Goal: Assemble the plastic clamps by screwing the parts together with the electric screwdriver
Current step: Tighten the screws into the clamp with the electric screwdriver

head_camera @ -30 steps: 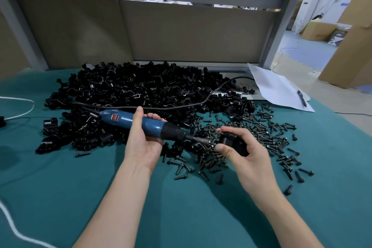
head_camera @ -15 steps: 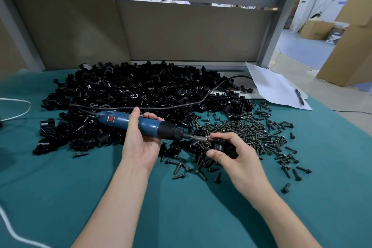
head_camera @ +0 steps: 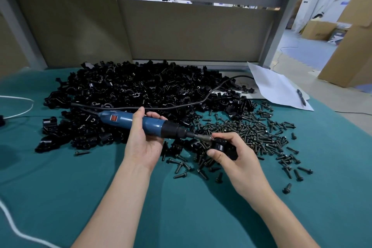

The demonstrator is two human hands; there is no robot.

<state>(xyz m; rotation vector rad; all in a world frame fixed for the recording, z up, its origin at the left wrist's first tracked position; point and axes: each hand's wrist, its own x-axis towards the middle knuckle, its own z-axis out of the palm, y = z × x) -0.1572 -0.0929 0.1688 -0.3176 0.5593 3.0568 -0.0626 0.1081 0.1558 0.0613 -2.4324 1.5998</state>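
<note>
The left hand (head_camera: pixel 143 145) is gripping the blue cylindrical screwdriver (head_camera: pixel 153 125); its metal bit is meeting the glossy black plastic clamp (head_camera: pixel 225 148), which the right hand (head_camera: pixel 239 159) is pinching above the middle of the teal desk (head_camera: pixel 181 217).

A blue electric screwdriver (head_camera: pixel 154 127) with a black nose is held nearly level in the left hand (head_camera: pixel 144 145), its bit set against a black plastic clamp (head_camera: pixel 226 149) gripped in the right hand (head_camera: pixel 239 159). Behind, black clamp parts (head_camera: pixel 130 94) are heaped on the worktop (head_camera: pixel 60 187). Dark screws (head_camera: pixel 253 133) are scattered to their right.
</note>
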